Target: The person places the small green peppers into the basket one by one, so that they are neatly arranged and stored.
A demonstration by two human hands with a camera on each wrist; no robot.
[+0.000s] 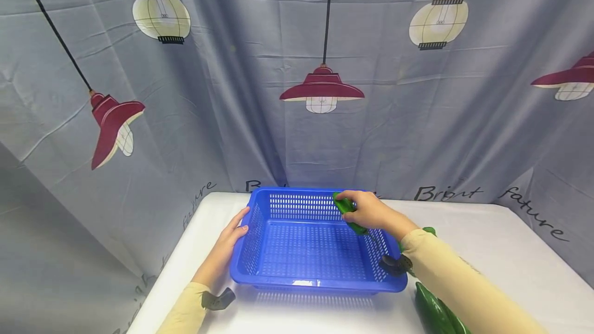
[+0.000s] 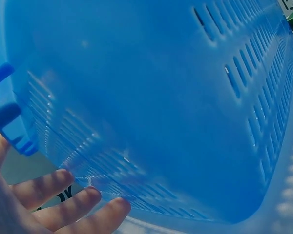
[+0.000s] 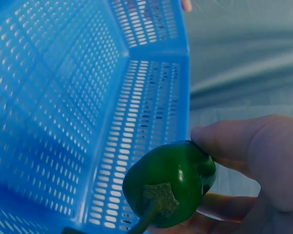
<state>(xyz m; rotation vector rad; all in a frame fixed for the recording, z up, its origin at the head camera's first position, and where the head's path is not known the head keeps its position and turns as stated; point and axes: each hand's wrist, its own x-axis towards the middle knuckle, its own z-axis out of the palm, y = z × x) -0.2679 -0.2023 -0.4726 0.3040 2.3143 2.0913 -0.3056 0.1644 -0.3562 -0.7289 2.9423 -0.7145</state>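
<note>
In the head view a blue plastic basket point(image 1: 315, 246) with slotted walls sits on a white table. My right hand point(image 1: 368, 210) pinches a green pepper point(image 1: 345, 207) between thumb and fingers, over the basket's far right part. The right wrist view shows the pepper point(image 3: 168, 183) stem toward the camera, beside the slotted wall. At the basket's left rim point(image 1: 243, 256) rests my left hand point(image 1: 227, 238), two fingertips on the edge. Seen from the left wrist, its other fingers point(image 2: 83, 200) are spread and fairly straight beside the outer wall.
Large dark green peppers point(image 1: 436, 308) lie on the table point(image 1: 501, 251) right of the basket, partly behind my right forearm. Another green piece point(image 1: 429, 230) shows beyond that sleeve. A grey curtain point(image 1: 371, 133) printed with lamps hangs close behind the table's far edge.
</note>
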